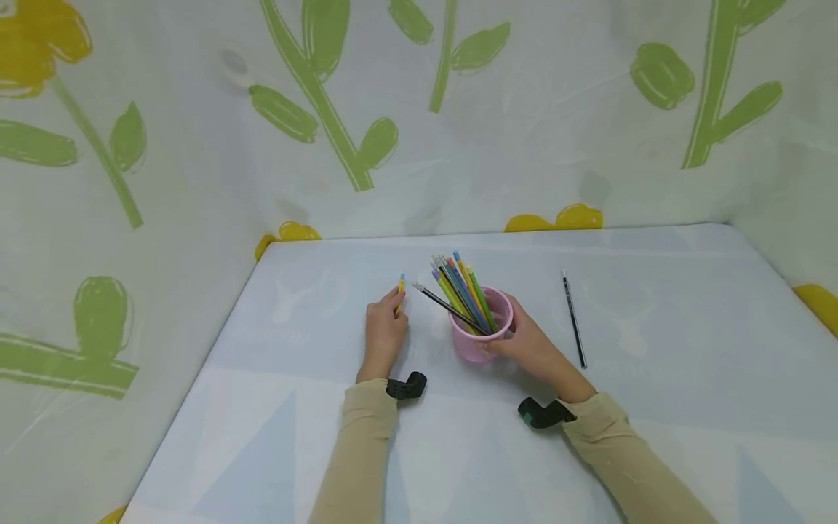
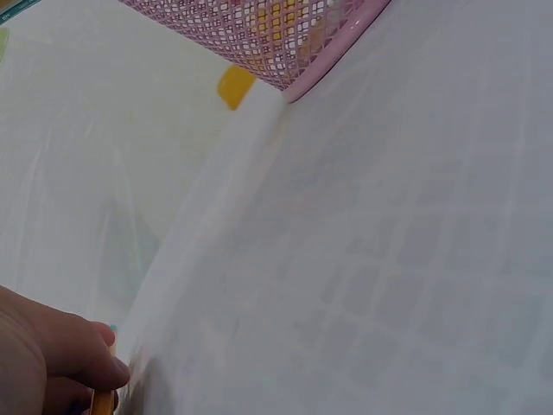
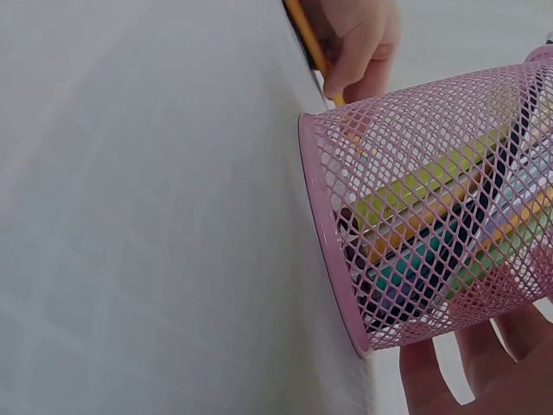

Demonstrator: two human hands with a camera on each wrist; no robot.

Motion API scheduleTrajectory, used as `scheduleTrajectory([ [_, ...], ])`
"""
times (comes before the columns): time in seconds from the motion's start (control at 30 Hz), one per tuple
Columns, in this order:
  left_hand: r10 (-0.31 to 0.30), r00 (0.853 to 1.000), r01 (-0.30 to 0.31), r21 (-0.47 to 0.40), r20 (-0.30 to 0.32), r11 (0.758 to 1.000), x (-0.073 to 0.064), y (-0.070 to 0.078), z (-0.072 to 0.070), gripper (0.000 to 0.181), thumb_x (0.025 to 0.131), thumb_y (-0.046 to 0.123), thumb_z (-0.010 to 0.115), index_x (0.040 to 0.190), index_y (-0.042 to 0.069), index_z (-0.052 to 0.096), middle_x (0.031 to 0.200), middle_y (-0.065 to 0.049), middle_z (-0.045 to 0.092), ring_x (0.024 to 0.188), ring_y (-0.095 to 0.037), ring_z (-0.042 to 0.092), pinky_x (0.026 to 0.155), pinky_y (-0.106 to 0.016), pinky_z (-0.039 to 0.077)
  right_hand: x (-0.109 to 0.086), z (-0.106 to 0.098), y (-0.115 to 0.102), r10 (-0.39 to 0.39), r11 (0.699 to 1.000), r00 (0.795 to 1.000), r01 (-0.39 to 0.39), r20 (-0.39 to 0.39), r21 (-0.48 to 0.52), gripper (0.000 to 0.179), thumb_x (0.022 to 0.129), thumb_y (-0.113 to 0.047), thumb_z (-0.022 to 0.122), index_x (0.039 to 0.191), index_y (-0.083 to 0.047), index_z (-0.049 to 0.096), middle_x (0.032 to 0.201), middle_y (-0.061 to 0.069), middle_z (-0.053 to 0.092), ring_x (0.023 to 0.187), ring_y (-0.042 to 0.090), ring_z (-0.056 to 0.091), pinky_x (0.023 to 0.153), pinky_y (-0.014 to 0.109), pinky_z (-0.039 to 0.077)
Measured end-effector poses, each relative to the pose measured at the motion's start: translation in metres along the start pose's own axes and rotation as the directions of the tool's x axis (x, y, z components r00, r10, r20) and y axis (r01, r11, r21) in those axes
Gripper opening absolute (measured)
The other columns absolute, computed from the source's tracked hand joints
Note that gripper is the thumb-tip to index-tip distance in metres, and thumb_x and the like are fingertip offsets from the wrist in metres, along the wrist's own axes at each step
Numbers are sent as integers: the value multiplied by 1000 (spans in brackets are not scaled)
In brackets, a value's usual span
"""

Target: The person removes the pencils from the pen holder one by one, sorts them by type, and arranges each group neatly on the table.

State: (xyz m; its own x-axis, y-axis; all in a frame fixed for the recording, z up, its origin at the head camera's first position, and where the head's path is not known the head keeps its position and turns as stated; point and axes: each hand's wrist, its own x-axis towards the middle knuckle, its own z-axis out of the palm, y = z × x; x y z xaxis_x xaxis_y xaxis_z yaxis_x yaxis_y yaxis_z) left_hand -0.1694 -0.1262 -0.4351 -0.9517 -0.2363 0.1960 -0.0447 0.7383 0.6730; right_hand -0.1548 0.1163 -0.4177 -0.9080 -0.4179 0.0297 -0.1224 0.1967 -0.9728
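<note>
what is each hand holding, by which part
The left hand pinches a yellow pencil by the shaft, short of its blue end; the right hand grips the pink mesh cup round its outer wall.

White table (image 1: 458,415) with pale blue shapes (image 1: 262,466), dark pencil (image 1: 574,319) lying at right, pink cup (image 1: 471,349), contact unclear

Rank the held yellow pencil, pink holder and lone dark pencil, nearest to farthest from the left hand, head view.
1. Held yellow pencil: in the left hand.
2. Pink holder: to its right.
3. Lone dark pencil: farther right.
</note>
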Motion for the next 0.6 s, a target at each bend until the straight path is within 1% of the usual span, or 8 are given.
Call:
scheduleTrajectory([
  [0.07,-9,1000,9,6,3,1000,-1,0,0,44,78,-4,53,121,7,56,131,-2,47,103,-26,43,84,-34,39,-1,0,1,-4,1000,1000,4,5,12,84,69,-23,77,137,-21,26,133,0,37,120,20,36,99,50,27],
  [0.23,6,1000,-6,19,-16,1000,-2,-2,-1,47,76,-7,53,119,9,58,131,-4,46,105,-29,40,84,-36,37,-1,2,0,-8,1000,1000,8,1,18,84,68,-27,77,136,-23,27,131,-2,38,119,19,37,98,49,28],
  [0.3,-4,1000,4,11,-28,1000,-2,-3,-2,45,76,-6,53,117,11,60,130,-3,47,105,-28,39,83,-35,36,-1,2,0,-9,1000,1000,9,7,14,84,69,-27,77,136,-23,26,132,-2,38,119,19,36,99,49,28],
  [0.33,-19,999,19,-2,-36,1000,-3,-3,-2,43,77,-3,53,116,14,60,129,-2,48,104,-26,39,82,-34,36,-1,2,0,-7,1000,1000,7,10,11,85,69,-28,77,136,-23,26,132,-2,37,119,19,36,99,49,28],
  [0.4,-42,997,39,-48,-63,998,-3,-3,-3,38,79,2,54,113,17,61,125,0,49,101,-23,39,79,-33,36,-1,2,0,-7,1000,1000,7,12,3,84,69,-27,77,136,-23,26,132,-3,37,119,19,37,99,49,28],
  [0.47,-61,994,50,-115,-95,992,-4,-3,-3,31,82,9,55,110,20,62,119,1,52,97,-20,39,75,-32,36,-1,2,0,-11,1000,1000,11,9,-5,84,70,-26,76,137,-23,26,132,-2,37,119,19,36,99,49,27],
  [0.53,-77,988,49,-195,-137,980,-4,-3,-4,26,84,14,54,107,22,63,113,3,53,95,-19,41,74,-31,37,0,1,0,-7,1000,1000,7,1,-13,83,70,-26,76,136,-24,26,132,-3,38,119,18,37,99,50,27],
  [0.6,-85,981,36,-269,-174,962,-5,-3,-6,22,86,17,53,105,23,63,110,4,54,97,-19,43,78,-30,38,0,1,1,7,1000,1000,-7,-9,-14,83,70,-25,76,136,-24,27,132,-3,38,120,18,36,99,51,26],
])
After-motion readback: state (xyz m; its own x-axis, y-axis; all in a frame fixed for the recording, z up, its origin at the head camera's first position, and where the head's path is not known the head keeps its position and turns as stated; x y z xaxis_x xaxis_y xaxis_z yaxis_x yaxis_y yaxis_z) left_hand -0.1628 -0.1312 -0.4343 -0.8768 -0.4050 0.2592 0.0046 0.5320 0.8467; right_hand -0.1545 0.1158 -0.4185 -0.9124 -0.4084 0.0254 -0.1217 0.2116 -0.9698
